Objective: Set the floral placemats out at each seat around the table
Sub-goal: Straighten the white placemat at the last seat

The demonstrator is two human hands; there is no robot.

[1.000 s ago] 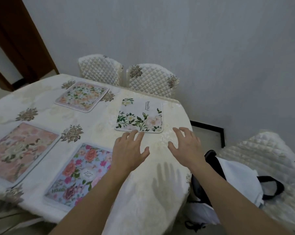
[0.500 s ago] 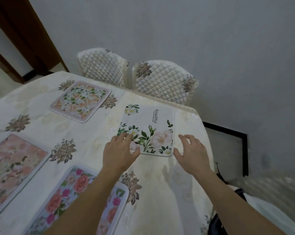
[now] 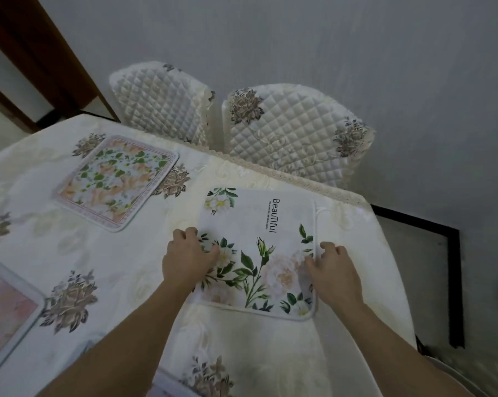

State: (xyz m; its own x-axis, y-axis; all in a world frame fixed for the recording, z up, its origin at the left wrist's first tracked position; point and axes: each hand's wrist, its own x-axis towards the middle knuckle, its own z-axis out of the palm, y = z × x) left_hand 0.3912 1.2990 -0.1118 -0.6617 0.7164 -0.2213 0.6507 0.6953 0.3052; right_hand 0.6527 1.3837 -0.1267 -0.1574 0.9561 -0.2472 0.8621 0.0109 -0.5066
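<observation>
Hands on white placemat

Table is carrying the white floral placemat near its right end. Left hand is lying on its left edge, fingers curled. Right hand is touching its right edge, fingers loosely bent.

Wall: plain, pale grey, dimly lit. Door frame: dark brown wood, upper left. Chairs: two, in quilted cream covers with brown floral motifs, side by side at the far edge of the table, left chair, right chair. Table: draped in a cream cloth with brown rose prints and a lace-trimmed edge. Floor: pale, at right, edged by a black strip.
</observation>
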